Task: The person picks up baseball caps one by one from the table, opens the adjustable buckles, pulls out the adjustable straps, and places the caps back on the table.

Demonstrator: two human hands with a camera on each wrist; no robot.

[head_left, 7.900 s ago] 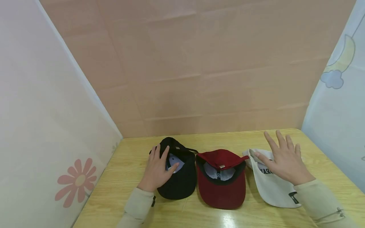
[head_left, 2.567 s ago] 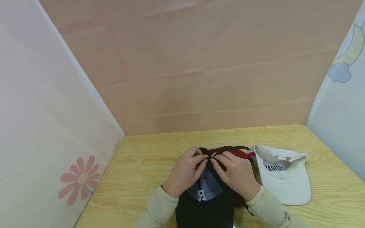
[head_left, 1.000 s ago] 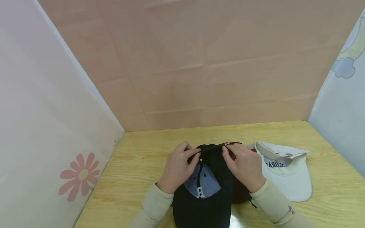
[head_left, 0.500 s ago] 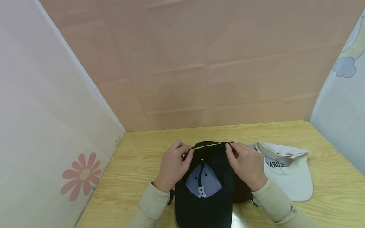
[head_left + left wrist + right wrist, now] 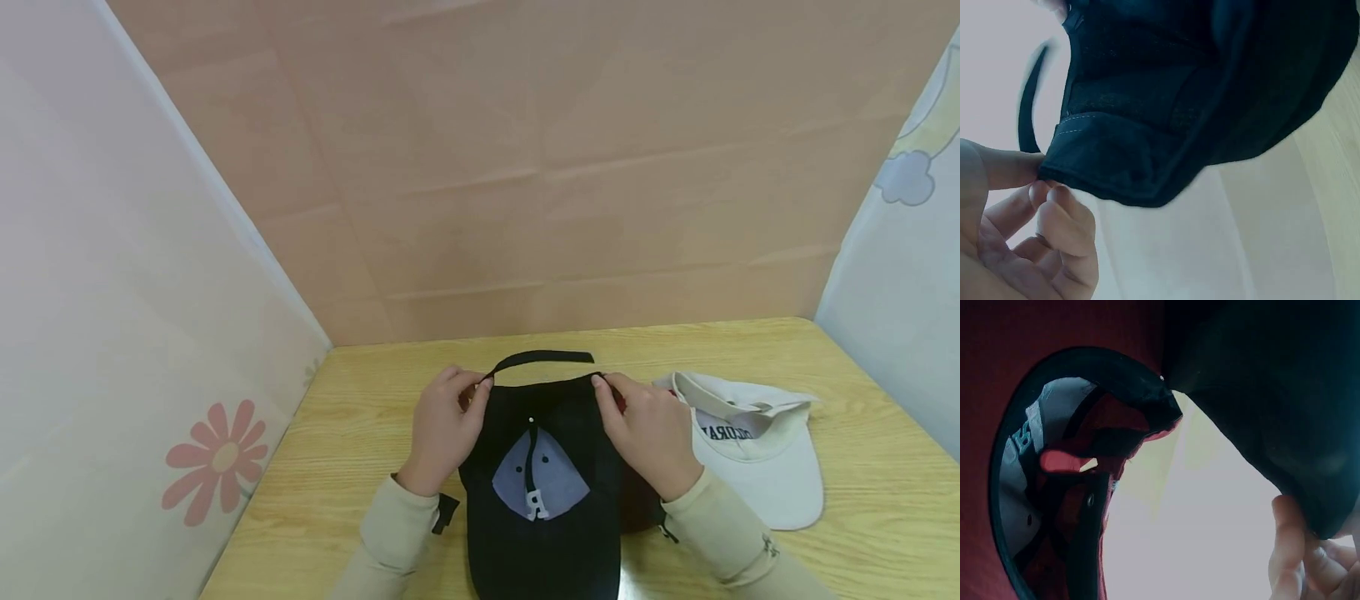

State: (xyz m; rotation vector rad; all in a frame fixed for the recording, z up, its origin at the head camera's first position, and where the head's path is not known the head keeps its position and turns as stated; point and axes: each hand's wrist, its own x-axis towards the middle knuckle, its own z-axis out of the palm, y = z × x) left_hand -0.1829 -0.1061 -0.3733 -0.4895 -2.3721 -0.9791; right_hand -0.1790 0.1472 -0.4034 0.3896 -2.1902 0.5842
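Observation:
A black baseball cap (image 5: 543, 554) is held with its inside toward me and its brim pointing at me; a blue-grey panel shows inside. My left hand (image 5: 442, 429) pinches the cap's back edge on the left, where the black strap (image 5: 540, 356) begins. That strap arcs to the right above the opening, its tip free. On the opposite side, my right hand (image 5: 652, 433) pinches the back edge between thumb and fingers. The left wrist view has the loose strap (image 5: 1029, 100) curving away from the pinching fingertips.
A dark red cap (image 5: 636, 500) lies mostly hidden behind the black one and my right hand; its open inside shows in the right wrist view. To the right sits a white cap (image 5: 772, 487) with dark lettering. A brown backdrop (image 5: 540, 208) closes off the wooden table's far side.
Both hands have brought the black cap from the left to the front of the red cap. Its strap, earlier running across to the right hand, now has a free end. My left hand has moved left.

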